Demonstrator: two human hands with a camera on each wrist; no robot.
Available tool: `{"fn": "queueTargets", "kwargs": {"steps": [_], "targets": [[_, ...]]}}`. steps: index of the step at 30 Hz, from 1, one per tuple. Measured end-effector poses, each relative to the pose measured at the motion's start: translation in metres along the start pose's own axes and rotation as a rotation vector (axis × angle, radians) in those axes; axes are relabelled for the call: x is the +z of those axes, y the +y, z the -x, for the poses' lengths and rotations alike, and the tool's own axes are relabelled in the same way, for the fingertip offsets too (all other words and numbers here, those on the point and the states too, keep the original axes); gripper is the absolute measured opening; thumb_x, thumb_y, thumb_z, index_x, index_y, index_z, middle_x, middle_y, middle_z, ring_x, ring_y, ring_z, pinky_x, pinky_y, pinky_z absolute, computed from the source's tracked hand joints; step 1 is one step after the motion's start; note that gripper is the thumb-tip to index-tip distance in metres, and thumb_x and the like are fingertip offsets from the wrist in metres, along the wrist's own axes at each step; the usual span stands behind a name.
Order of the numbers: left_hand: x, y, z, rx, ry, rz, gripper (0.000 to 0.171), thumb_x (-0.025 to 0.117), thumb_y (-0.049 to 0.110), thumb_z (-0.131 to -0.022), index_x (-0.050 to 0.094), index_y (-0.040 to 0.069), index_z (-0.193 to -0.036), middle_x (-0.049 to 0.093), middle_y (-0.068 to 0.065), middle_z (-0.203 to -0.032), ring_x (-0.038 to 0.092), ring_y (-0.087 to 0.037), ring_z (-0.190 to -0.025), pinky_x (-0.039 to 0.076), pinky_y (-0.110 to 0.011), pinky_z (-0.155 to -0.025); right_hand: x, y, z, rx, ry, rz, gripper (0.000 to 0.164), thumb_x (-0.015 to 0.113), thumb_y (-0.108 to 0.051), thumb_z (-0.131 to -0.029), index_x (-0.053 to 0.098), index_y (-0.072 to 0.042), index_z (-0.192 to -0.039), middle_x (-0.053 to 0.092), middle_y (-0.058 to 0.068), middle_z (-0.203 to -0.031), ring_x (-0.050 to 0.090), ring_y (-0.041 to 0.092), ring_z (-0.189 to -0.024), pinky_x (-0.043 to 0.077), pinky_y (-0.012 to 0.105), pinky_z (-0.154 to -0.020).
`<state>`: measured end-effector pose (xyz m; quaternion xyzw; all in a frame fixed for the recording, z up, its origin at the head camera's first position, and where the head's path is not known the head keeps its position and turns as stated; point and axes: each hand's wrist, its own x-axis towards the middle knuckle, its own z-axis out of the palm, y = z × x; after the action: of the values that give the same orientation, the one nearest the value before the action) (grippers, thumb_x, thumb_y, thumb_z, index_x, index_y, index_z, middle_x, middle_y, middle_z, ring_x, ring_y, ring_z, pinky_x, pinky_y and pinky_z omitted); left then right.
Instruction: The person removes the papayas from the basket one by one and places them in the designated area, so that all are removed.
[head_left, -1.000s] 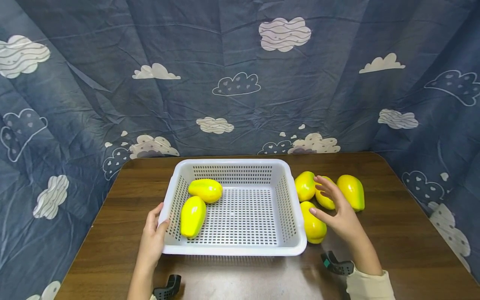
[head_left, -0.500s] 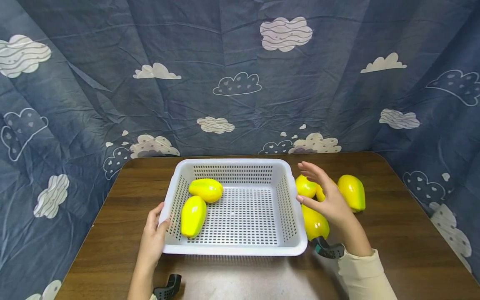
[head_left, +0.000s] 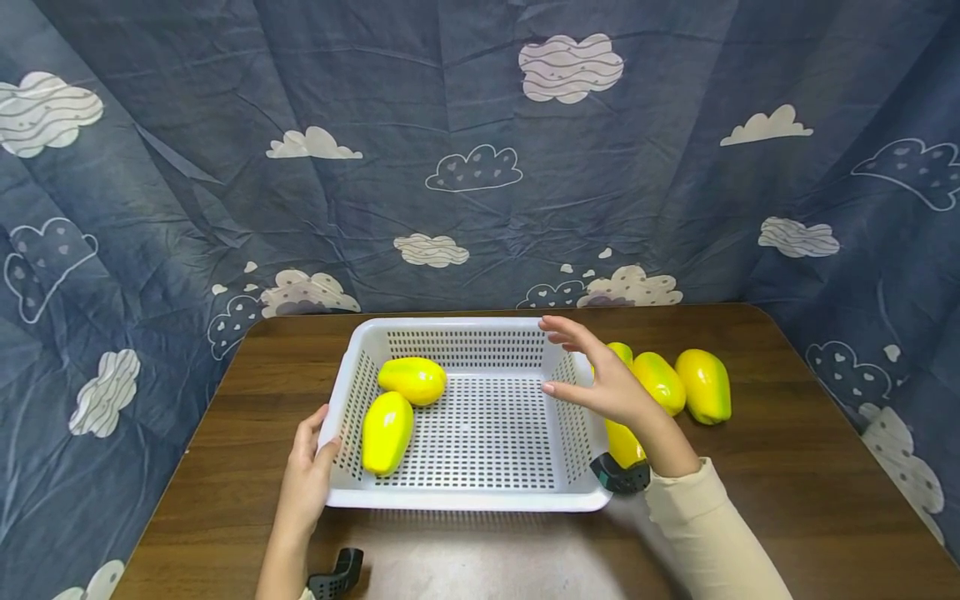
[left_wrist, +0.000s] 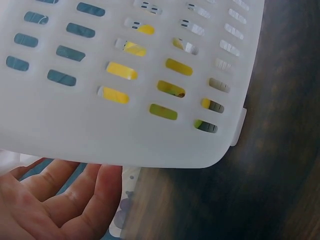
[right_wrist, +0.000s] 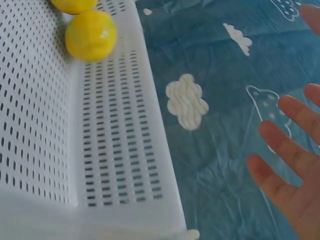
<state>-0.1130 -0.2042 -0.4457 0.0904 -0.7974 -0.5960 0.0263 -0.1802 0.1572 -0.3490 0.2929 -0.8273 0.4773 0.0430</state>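
Note:
A white perforated plastic basket (head_left: 468, 500) sits on the table, holding two glossy yellow-green mangoes, one lying crosswise (head_left: 411, 381) and one lengthwise (head_left: 387, 433). My left hand (head_left: 307, 467) grips the basket's left rim, thumb on top and fingers outside; the left wrist view has those fingers (left_wrist: 85, 195) under the basket's edge. Over the right rim hovers my right hand (head_left: 615, 387), its fingers spread and holding nothing. In the right wrist view this hand (right_wrist: 290, 160) is apart from the basket wall (right_wrist: 117, 130).
Several more mangoes lie right of the basket, among them a far-right one (head_left: 702, 386), one beside it (head_left: 660, 383) and a near one (head_left: 625, 446) partly behind my right arm. A cloud-patterned blue curtain (head_left: 480, 250) hangs behind the wooden table (head_left: 787, 500).
My right hand has moved left from above the loose mangoes to over the basket's right side, still empty. One loose mango has shifted slightly right. The left hand and basket have stayed put.

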Motion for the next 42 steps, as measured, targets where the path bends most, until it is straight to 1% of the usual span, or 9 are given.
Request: {"fn": "queueTargets", "kwargs": {"steps": [2,6,11,19,22,30,33,39,42], "targets": [[0.000,0.000,0.000,-0.002,0.000,0.000,0.047,0.039,0.012,-0.094,0.025,0.013,-0.139,0.044,-0.019,-0.128,0.050,-0.029,-0.108,0.041,-0.043,-0.087,0.005,0.008,-0.005,0.006,-0.022,0.001,0.074,0.072,-0.004,-0.072,0.033,-0.004,-0.136,0.040,0.013,-0.134,0.040,0.033,-0.117,0.029,0.048,-0.096],[0.000,0.000,0.000,-0.007,0.004,0.000,0.047,0.038,0.011,-0.094,0.025,0.013,-0.139,0.045,-0.019,-0.128,0.051,-0.030,-0.106,0.042,-0.042,-0.085,0.016,0.024,-0.015,0.027,-0.065,0.016,0.077,0.074,-0.017,-0.073,0.032,-0.017,-0.138,0.039,0.001,-0.136,0.040,0.024,-0.118,0.029,0.046,-0.096],[0.000,0.000,0.000,-0.006,0.004,-0.003,0.047,0.038,0.011,-0.094,0.025,0.013,-0.139,0.044,-0.020,-0.128,0.051,-0.030,-0.106,0.043,-0.041,-0.084,0.028,0.028,-0.027,0.019,-0.121,0.016,0.075,0.072,-0.030,-0.075,0.033,-0.021,-0.138,0.038,-0.004,-0.136,0.041,0.024,-0.118,0.031,0.048,-0.095],[0.000,0.000,0.000,-0.005,0.009,-0.008,0.046,0.039,0.011,-0.094,0.026,0.014,-0.139,0.045,-0.019,-0.127,0.052,-0.029,-0.105,0.044,-0.038,-0.082,0.045,0.030,-0.047,0.001,-0.182,0.034,0.076,0.071,-0.036,-0.075,0.032,-0.021,-0.138,0.038,-0.002,-0.137,0.041,0.025,-0.118,0.036,0.044,-0.092],[0.000,0.000,0.001,-0.004,0.008,-0.011,0.046,0.038,0.011,-0.094,0.026,0.014,-0.139,0.045,-0.019,-0.127,0.051,-0.029,-0.105,0.045,-0.037,-0.082,0.051,0.031,-0.053,0.008,-0.193,0.040,0.076,0.071,-0.037,-0.075,0.032,-0.021,-0.138,0.038,-0.003,-0.137,0.041,0.022,-0.118,0.035,0.043,-0.092],[0.000,0.000,0.001,-0.013,-0.002,-0.001,0.047,0.038,0.014,-0.095,0.024,0.016,-0.139,0.044,-0.019,-0.129,0.051,-0.030,-0.107,0.042,-0.044,-0.086,0.068,0.033,-0.069,0.003,-0.232,0.051,0.075,0.070,-0.037,-0.075,0.033,-0.018,-0.138,0.039,-0.001,-0.136,0.042,0.019,-0.117,0.035,0.044,-0.093],[0.000,0.000,0.000,-0.016,-0.005,0.001,0.047,0.038,0.014,-0.095,0.024,0.016,-0.140,0.043,-0.018,-0.129,0.050,-0.030,-0.108,0.041,-0.045,-0.087,0.075,0.035,-0.075,0.018,-0.252,0.072,0.075,0.070,-0.037,-0.075,0.033,-0.019,-0.138,0.039,-0.002,-0.136,0.042,0.018,-0.116,0.035,0.044,-0.093],[0.000,0.000,0.000,-0.015,-0.004,-0.001,0.047,0.038,0.014,-0.095,0.024,0.016,-0.140,0.044,-0.018,-0.128,0.050,-0.030,-0.107,0.041,-0.044,-0.086,0.089,0.037,-0.085,0.059,-0.301,0.075,0.074,0.071,-0.032,-0.075,0.034,-0.015,-0.137,0.041,0.002,-0.134,0.043,0.021,-0.116,0.036,0.043,-0.093],[0.000,-0.001,0.000,-0.012,-0.005,-0.001,0.047,0.038,0.014,-0.095,0.024,0.015,-0.140,0.044,-0.018,-0.129,0.050,-0.029,-0.108,0.041,-0.045,-0.087,0.096,0.038,-0.089,0.079,-0.327,0.090,0.075,0.070,-0.034,-0.075,0.034,-0.014,-0.137,0.042,0.004,-0.134,0.043,0.023,-0.117,0.036,0.041,-0.093]]}}
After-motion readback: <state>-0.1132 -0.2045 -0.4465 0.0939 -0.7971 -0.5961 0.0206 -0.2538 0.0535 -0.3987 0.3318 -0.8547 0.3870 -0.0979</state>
